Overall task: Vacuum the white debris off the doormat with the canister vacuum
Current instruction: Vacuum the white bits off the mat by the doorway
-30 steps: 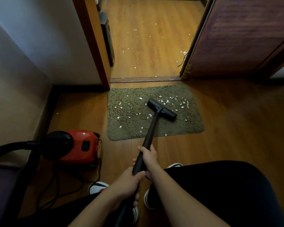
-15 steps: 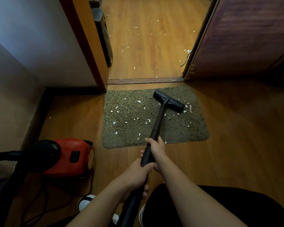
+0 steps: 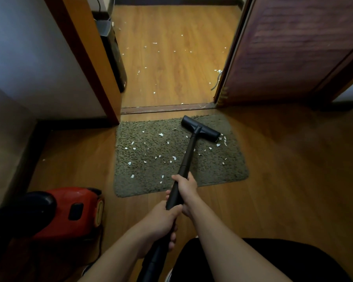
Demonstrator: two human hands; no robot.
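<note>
Gripping the long black vacuum wand (image 3: 189, 154) with both hands, the person stands just short of the olive-green shaggy doormat (image 3: 222, 169). The right hand (image 3: 186, 187) is the forward one, its fingers wrapped fully around the tube near the mat's near edge; the left hand (image 3: 161, 220) is closed around the thicker part of the tube just behind it, so the two fists sit almost touching along the shaft.

The wand slants up and away to the wide black floor nozzle (image 3: 200, 129), which lies on the far right part of the mat, set at an angle, one end close to the mat's far edge by the wooden door threshold (image 3: 167, 108). Small white debris scraps (image 3: 161, 134) are scattered over the middle and left of the mat, with a little cluster just beside the nozzle's right end. More white flecks dot the wooden plank floor (image 3: 171, 58) beyond the doorway.

The red canister vacuum body (image 3: 73, 210) with its black hose end sits on the floor to the left of the person, well apart from the mat's near left corner. A dark wooden door (image 3: 293, 47) stands open on the right, and a pale wall with an orange wooden door frame (image 3: 86, 58) is on the left.
</note>
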